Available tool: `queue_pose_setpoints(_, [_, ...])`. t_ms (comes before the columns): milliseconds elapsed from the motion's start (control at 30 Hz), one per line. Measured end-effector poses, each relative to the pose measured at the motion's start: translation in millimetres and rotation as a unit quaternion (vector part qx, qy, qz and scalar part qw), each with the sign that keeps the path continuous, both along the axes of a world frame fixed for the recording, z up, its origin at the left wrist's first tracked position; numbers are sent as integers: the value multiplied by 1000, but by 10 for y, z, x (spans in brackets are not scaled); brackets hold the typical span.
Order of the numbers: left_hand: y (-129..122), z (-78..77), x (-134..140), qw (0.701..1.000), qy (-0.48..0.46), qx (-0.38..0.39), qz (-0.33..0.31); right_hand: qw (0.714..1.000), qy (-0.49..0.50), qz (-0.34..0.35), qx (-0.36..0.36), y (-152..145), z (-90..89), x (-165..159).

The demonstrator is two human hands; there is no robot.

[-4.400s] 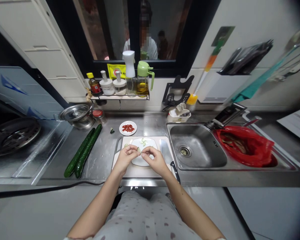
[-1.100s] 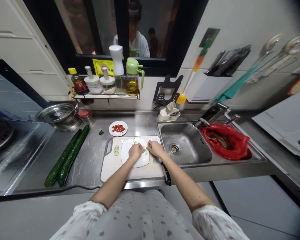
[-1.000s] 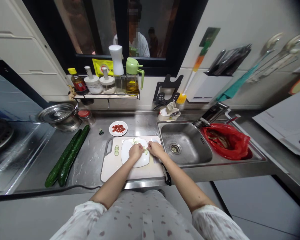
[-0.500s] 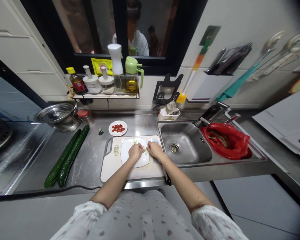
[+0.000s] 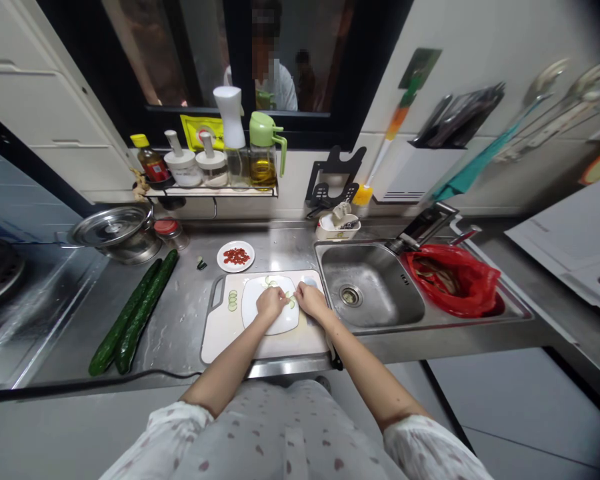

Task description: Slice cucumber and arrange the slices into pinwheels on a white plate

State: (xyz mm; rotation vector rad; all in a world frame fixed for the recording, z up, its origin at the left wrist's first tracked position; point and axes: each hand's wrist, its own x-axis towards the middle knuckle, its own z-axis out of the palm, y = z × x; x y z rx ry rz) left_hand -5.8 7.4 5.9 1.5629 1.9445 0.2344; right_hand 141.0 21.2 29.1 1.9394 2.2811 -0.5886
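Note:
A white square plate (image 5: 254, 310) rests on the pale cutting board (image 5: 217, 343). My left hand (image 5: 271, 303) is closed in a pinch above the plate, its fingertips at thin cucumber slices (image 5: 291, 303) on the right side. Facing it across the plate's right edge, my right hand (image 5: 310, 299) is closed too, with its fingertips at the same slices; the exact grip is too small to see clearly. A few more slices lie at the plate's far edge. Left of the plate, a short row of cucumber slices (image 5: 233, 301) lies on the board.
Two whole cucumbers (image 5: 143, 313) lie on the left counter. Behind the board stands a small dish of chopped red pieces (image 5: 237, 257). A knife handle (image 5: 337, 361) shows at the board's right front corner. The sink (image 5: 380, 317) and a red bag (image 5: 473, 287) are right.
My right hand has shifted very slightly, and the slices between my fingertips sit a little differently. My left hand stays nearly in place.

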Motion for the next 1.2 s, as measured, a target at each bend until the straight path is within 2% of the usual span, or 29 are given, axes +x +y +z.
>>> queue_pose_setpoints(600, [223,67,-5,997,23,-76,-10,1000,14,2,1,-8,-22,39])
queue_pose_setpoints(900, [201,63,-4,998,15,-68,-5,999,25,-37,-8,-170,-53,26])
queue_pose_setpoints(1200, [175,46,-12,998,6,-60,-3,998,37,-43,-8,-168,-77,23])
